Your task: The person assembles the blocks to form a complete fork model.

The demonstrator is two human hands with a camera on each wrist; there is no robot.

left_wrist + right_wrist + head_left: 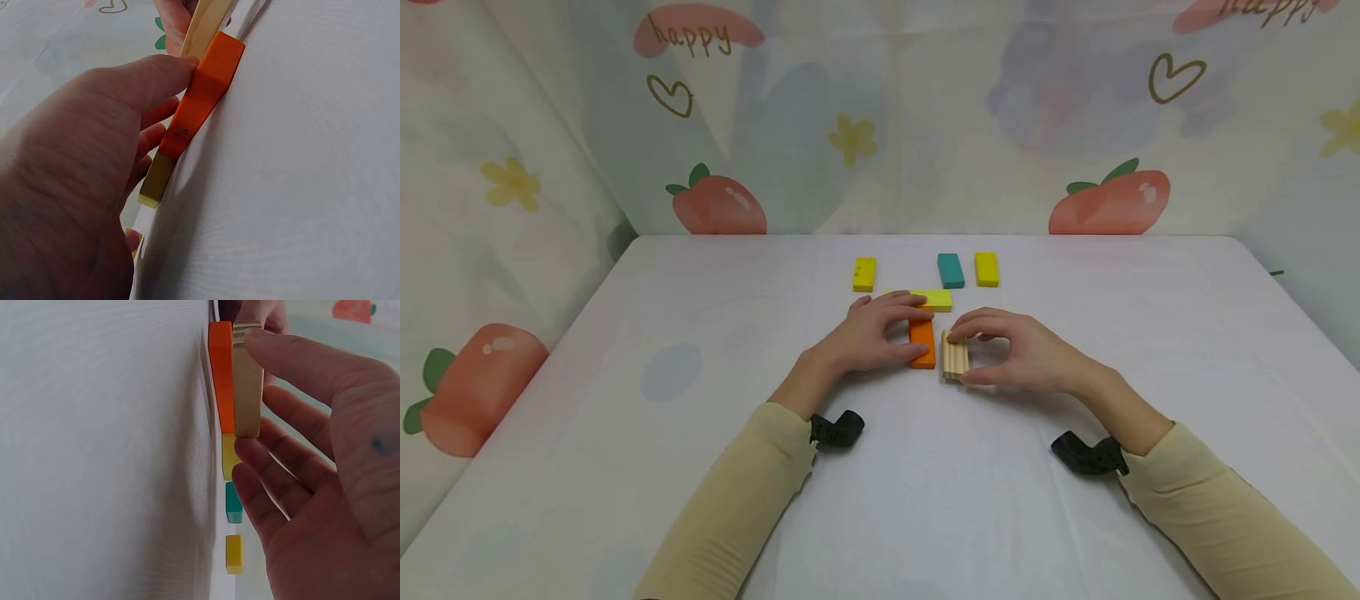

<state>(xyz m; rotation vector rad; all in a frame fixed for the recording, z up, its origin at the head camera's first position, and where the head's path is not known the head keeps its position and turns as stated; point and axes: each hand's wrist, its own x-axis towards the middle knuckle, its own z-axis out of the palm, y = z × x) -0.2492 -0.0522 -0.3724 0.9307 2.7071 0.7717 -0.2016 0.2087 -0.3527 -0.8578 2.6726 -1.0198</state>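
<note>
An orange block (923,335) lies flat, its length running front to back; just right of it, a pale ridged wooden block (955,358)

Lime block (936,300): left part mostly covered by the left hand (883,332).
Orange block (203,94): dark marks (181,132) too small to read.
Upper-right lettering (1270,11): cut by head view's top edge.

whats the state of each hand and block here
orange block, lying flat, held
wooden block, held; lifted or resting, cannot tell
middle yellow block, lying crosswise, partly hidden
left yellow block, lying flat
teal block, lying flat, untouched
right yellow block, lying flat, untouched
left hand, holding orange block
right hand, gripping wooden block
</note>
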